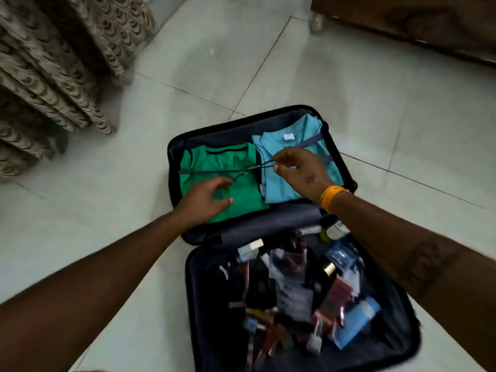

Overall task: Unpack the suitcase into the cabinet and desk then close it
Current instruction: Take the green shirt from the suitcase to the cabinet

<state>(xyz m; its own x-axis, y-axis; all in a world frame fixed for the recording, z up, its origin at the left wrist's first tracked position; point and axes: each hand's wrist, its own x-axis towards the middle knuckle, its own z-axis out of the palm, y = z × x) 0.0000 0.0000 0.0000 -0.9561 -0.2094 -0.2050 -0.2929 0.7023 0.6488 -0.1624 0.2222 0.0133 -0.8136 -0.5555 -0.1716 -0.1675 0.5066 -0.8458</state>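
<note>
A dark suitcase (381, 296) lies open on the tiled floor. Its far half holds a folded green shirt (214, 165) and a folded light blue shirt (295, 146), crossed by dark elastic straps (209, 171). My right hand (298, 170) pinches the straps where they meet, above the seam between the two shirts. My left hand (206, 197) hovers over the green shirt and pinches a strap end between its fingertips. The near half is full of several toiletries (295, 291): bottles, tubes, small boxes and a blue pouch.
Patterned brown curtains (53, 63) hang at the left and reach the floor. A dark wooden piece of furniture (416, 20) on a caster stands at the top right. Pale floor tiles (349, 84) surround the suitcase.
</note>
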